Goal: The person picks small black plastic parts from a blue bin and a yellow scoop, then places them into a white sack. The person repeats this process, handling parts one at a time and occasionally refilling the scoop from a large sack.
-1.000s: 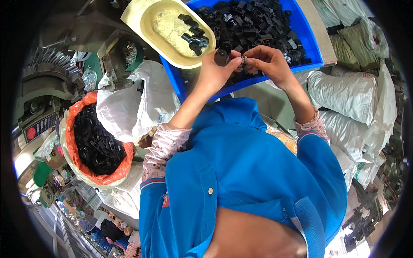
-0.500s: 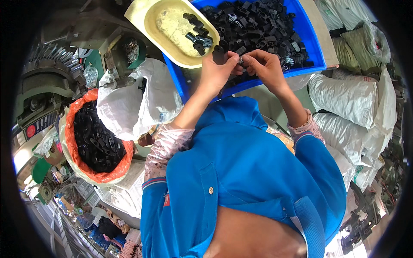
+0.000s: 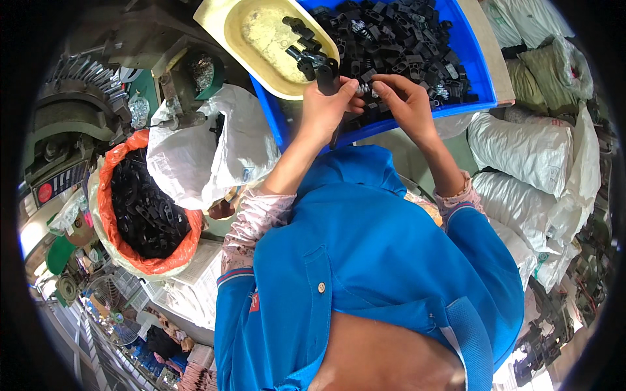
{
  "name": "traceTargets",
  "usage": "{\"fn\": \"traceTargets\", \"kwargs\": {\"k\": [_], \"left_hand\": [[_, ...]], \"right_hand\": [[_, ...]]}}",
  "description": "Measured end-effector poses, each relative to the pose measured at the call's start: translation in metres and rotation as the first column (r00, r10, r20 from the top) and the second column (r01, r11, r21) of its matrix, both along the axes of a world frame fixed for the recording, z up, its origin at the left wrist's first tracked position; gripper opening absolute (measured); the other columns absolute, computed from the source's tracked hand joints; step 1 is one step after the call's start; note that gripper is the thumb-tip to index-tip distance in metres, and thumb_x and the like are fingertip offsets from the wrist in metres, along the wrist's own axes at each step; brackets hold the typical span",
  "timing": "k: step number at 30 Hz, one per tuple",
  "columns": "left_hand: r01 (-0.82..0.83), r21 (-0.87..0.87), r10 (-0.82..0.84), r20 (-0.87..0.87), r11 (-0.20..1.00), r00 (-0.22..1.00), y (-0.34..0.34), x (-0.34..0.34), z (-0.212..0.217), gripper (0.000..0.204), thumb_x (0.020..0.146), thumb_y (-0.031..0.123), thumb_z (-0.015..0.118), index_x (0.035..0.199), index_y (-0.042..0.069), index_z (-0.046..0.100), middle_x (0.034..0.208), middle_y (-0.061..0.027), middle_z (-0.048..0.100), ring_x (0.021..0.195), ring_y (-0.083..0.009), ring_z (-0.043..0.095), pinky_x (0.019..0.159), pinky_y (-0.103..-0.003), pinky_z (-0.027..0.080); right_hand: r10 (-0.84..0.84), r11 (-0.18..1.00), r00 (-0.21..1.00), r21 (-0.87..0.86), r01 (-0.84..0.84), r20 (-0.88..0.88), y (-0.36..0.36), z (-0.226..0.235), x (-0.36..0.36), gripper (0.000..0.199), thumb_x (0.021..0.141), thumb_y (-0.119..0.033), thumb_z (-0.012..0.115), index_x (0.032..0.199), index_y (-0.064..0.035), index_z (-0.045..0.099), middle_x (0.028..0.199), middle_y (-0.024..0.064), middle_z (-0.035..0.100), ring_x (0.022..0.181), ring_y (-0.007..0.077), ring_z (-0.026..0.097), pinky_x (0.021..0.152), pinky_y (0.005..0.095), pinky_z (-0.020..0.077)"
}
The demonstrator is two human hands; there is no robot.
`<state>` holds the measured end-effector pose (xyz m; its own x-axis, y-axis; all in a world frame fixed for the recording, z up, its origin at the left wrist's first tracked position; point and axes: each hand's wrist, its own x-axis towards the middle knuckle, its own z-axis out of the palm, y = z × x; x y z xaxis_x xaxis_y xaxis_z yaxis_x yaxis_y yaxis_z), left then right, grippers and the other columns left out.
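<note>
My left hand (image 3: 322,112) is closed round a long black plastic part (image 3: 328,78), whose rounded end stands up above the fingers. A small metal coil spring (image 3: 363,88) shows between my two hands, beside the left fingertips. My right hand (image 3: 409,109) has its thumb and forefinger pinched at the spring's other end. Both hands are over the near edge of a blue bin (image 3: 484,78) heaped with small black plastic parts (image 3: 404,39). At the bin's left, a pale yellow tray (image 3: 261,39) holds several black parts (image 3: 305,42).
An orange-lined sack (image 3: 190,242) of black parts stands at the left, next to a white woven sack (image 3: 244,143). Dark machinery (image 3: 65,140) is at the far left. Stuffed white sacks (image 3: 521,143) are piled on the right.
My hands have drawn slightly apart, and the coil spring now shows between them. The black part in my left hand stands more upright.
</note>
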<state>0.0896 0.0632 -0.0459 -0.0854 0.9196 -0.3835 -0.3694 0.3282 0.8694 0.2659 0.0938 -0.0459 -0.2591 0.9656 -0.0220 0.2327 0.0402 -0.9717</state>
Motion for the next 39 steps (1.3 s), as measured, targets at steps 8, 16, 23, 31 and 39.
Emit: {"fn": "traceTargets", "kwargs": {"k": [8,16,23,31,39], "left_hand": [[0.089,0.112,-0.085,-0.037,0.990,0.996,-0.006,0.001,0.003,0.019,0.092,0.008,0.067,0.106,-0.005,0.066,0.089,-0.0088,0.069,0.078,-0.0150,0.068,0.071,-0.029,0.059],[0.058,0.177,-0.002,-0.300,0.983,0.954,-0.011,0.008,-0.001,0.018,0.090,0.013,0.069,0.096,-0.003,0.065,0.081,-0.0080,0.069,0.071,-0.0118,0.066,0.062,-0.027,0.056],[0.156,0.254,0.031,-0.607,0.954,0.794,-0.010,0.009,-0.001,0.016,0.092,0.013,0.069,0.097,-0.002,0.065,0.074,-0.0054,0.068,0.063,-0.0101,0.064,0.058,-0.025,0.053],[0.058,0.100,-0.025,-0.301,0.993,0.953,0.000,0.015,0.010,0.018,0.091,0.015,0.068,0.092,-0.002,0.062,0.073,-0.0088,0.067,0.061,-0.0134,0.066,0.054,-0.026,0.055],[0.191,0.290,0.033,-0.623,0.938,0.782,-0.015,0.012,-0.002,0.021,0.090,0.017,0.072,0.094,-0.002,0.064,0.078,-0.0070,0.069,0.069,-0.0081,0.065,0.064,-0.024,0.053]], "right_hand": [[-0.007,0.956,0.958,-0.283,-0.078,-0.288,0.000,-0.001,-0.003,0.023,0.092,-0.018,0.068,0.102,0.0027,0.071,0.085,0.0044,0.070,0.074,0.0091,0.061,0.066,0.0235,0.0500],[-0.169,0.854,0.843,-0.503,-0.132,-0.510,-0.008,-0.008,-0.005,0.022,0.090,-0.015,0.071,0.105,0.0012,0.071,0.089,0.0064,0.071,0.078,0.0118,0.064,0.071,0.0254,0.0526],[-0.166,0.876,0.842,-0.469,-0.113,-0.513,-0.017,-0.013,-0.004,0.022,0.093,-0.010,0.066,0.110,0.0030,0.069,0.099,0.0065,0.069,0.086,0.0117,0.064,0.079,0.0260,0.0514],[-0.084,0.995,0.963,-0.075,0.067,-0.256,-0.019,-0.010,-0.004,0.023,0.090,-0.009,0.070,0.110,0.0023,0.070,0.098,0.0065,0.069,0.089,0.0104,0.064,0.078,0.0239,0.0523],[-0.199,0.845,0.836,-0.522,-0.118,-0.511,-0.017,-0.016,0.002,0.022,0.090,-0.014,0.070,0.105,0.0012,0.068,0.092,0.0058,0.070,0.082,0.0125,0.064,0.075,0.0261,0.0531]]}}
